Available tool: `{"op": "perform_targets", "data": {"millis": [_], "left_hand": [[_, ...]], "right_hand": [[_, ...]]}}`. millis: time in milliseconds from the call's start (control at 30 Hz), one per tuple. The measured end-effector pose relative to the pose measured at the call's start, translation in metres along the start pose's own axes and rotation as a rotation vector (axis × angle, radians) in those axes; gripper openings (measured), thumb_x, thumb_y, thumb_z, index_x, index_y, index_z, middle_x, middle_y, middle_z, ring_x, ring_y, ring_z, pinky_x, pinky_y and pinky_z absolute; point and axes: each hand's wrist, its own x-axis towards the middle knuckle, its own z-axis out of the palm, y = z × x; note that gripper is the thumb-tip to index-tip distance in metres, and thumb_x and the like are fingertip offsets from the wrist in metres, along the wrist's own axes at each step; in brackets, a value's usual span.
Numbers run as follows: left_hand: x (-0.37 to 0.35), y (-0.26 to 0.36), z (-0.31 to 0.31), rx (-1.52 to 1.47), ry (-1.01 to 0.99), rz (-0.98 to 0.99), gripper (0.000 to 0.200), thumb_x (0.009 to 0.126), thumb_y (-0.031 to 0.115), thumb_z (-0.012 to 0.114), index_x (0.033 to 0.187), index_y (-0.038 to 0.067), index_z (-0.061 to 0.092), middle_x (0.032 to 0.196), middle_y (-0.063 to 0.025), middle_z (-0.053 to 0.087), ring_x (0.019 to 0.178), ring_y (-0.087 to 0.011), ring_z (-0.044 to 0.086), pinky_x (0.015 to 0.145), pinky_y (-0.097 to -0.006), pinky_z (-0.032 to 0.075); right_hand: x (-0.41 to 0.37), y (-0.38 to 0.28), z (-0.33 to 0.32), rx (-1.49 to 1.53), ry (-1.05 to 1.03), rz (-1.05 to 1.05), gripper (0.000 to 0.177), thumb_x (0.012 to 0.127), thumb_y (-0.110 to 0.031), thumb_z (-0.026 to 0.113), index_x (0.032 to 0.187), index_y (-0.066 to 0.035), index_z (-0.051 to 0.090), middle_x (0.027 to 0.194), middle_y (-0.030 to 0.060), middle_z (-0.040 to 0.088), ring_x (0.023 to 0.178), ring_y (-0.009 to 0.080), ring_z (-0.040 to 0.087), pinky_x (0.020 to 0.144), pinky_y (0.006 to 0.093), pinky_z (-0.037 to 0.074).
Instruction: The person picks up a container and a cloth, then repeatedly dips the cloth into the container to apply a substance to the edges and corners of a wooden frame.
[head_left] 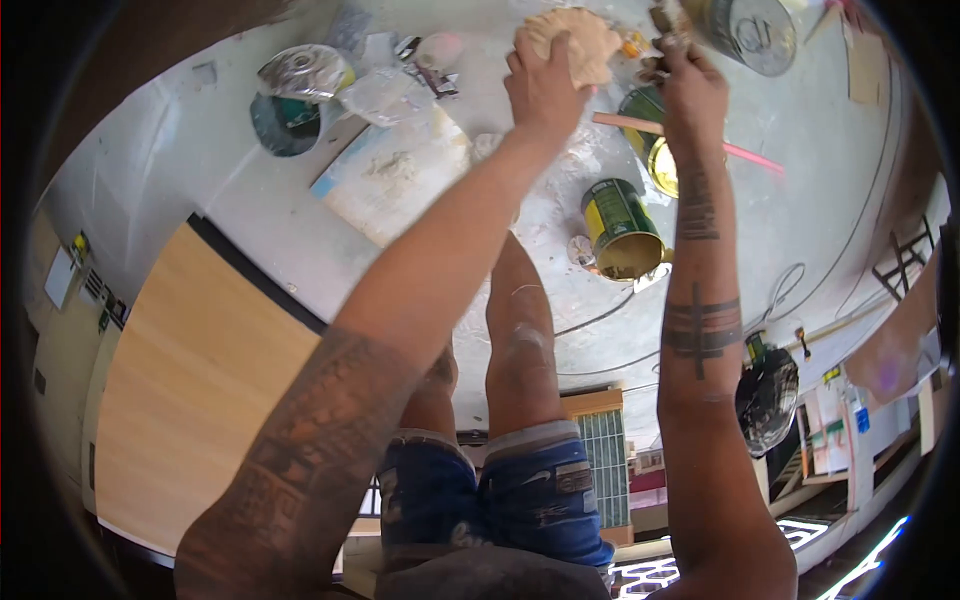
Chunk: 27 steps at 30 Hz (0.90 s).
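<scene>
At the top centre my left hand (545,82) has its fingers wrapped round the edge of a pale, crumpled beige piece (578,45). My right hand (695,88) is closed on a small brownish object (668,18) at the top right, too unclear to name. Below my right hand, a flat pinkish stick (625,122) lies across an open green can (645,105) and passes behind my wrist. Nearer to my legs, another open green and yellow can (620,228) lies tipped on the floor. A board with white powder (395,180) lies left of my left forearm.
A dark bucket (285,125) and a foil-covered container (305,72) stand at the upper left, beside plastic scraps. A metal can (757,35) is at the top right. Cables (845,260) run over the floor at the right. A large wooden panel (200,390) is at the lower left.
</scene>
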Motion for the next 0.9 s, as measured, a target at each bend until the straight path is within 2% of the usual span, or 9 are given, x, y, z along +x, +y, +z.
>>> {"op": "perform_targets", "data": {"millis": [100,233,333,433,533,633,767,867,900], "left_hand": [[0.025,-0.007,0.017,0.138,-0.089,0.065,0.058,0.089,0.023,0.090,0.141,0.015,0.065,0.144,-0.0224,0.053,0.135,-0.0461,0.052,0.107,-0.0512,0.055],[0.035,-0.029,0.015,0.129,-0.148,0.299,0.039,0.093,0.020,0.085,0.129,0.013,0.071,0.143,-0.0214,0.055,0.131,-0.0445,0.054,0.107,-0.0521,0.055],[0.028,-0.047,0.005,0.064,-0.058,0.412,0.038,0.095,0.018,0.083,0.129,0.011,0.070,0.138,-0.0225,0.056,0.128,-0.0440,0.056,0.105,-0.0512,0.054],[0.011,-0.047,-0.015,-0.062,0.084,0.358,0.037,0.096,0.015,0.082,0.130,0.009,0.068,0.135,-0.0234,0.054,0.125,-0.0428,0.056,0.104,-0.0500,0.052],[-0.023,-0.016,-0.037,-0.296,0.037,0.213,0.038,0.097,0.013,0.081,0.131,0.007,0.065,0.136,-0.0238,0.051,0.122,-0.0418,0.057,0.104,-0.0497,0.051],[-0.074,0.037,-0.044,-0.264,-0.009,0.320,0.039,0.097,0.013,0.082,0.132,0.009,0.065,0.139,-0.0236,0.047,0.122,-0.0408,0.057,0.104,-0.0492,0.051],[-0.117,0.093,0.004,-0.354,-0.150,0.407,0.042,0.093,0.014,0.086,0.131,0.014,0.066,0.141,-0.0234,0.047,0.123,-0.0433,0.057,0.103,-0.0508,0.051],[-0.128,0.122,0.040,-0.187,-0.244,0.443,0.044,0.093,0.018,0.087,0.132,0.014,0.067,0.146,-0.0251,0.046,0.130,-0.0449,0.053,0.108,-0.0552,0.047],[-0.133,0.126,0.046,-0.191,-0.266,0.414,0.047,0.092,0.020,0.087,0.133,0.013,0.066,0.148,-0.0255,0.046,0.133,-0.0455,0.051,0.110,-0.0570,0.045]], "right_hand": [[-0.029,0.026,-0.015,0.163,0.056,0.180,0.030,0.112,-0.017,0.066,0.128,0.007,0.072,0.100,0.0075,0.073,0.083,0.0146,0.070,0.075,0.0295,0.059],[-0.073,0.047,-0.023,0.220,0.023,0.307,0.030,0.111,-0.015,0.064,0.133,0.004,0.070,0.104,0.0072,0.074,0.082,0.0142,0.070,0.075,0.0299,0.058],[-0.100,0.066,-0.023,0.166,0.021,0.365,0.031,0.110,-0.014,0.061,0.134,0.002,0.071,0.105,0.0069,0.074,0.081,0.0134,0.069,0.074,0.0305,0.058],[-0.130,0.078,-0.018,0.173,0.011,0.373,0.029,0.107,-0.012,0.059,0.128,0.003,0.072,0.098,0.0095,0.076,0.076,0.0130,0.068,0.071,0.0309,0.056],[-0.165,0.101,-0.017,0.192,-0.022,0.434,0.028,0.108,-0.011,0.060,0.128,0.002,0.073,0.099,0.0093,0.076,0.077,0.0126,0.068,0.073,0.0308,0.056],[-0.213,0.152,-0.014,0.133,-0.049,0.481,0.028,0.107,-0.012,0.059,0.122,0.005,0.074,0.096,0.0106,0.076,0.074,0.0140,0.068,0.072,0.0316,0.056],[-0.265,0.168,-0.015,0.138,-0.053,0.621,0.029,0.106,-0.014,0.060,0.118,0.008,0.075,0.096,0.0131,0.078,0.079,0.0174,0.073,0.074,0.0342,0.058],[-0.290,0.194,-0.015,0.104,-0.008,0.564,0.032,0.107,-0.015,0.062,0.122,0.010,0.074,0.102,0.0161,0.080,0.088,0.0188,0.076,0.079,0.0352,0.059],[-0.291,0.188,-0.020,0.195,-0.020,0.604,0.034,0.107,-0.016,0.063,0.125,0.012,0.073,0.108,0.0191,0.081,0.094,0.0190,0.077,0.084,0.0362,0.060]]}}
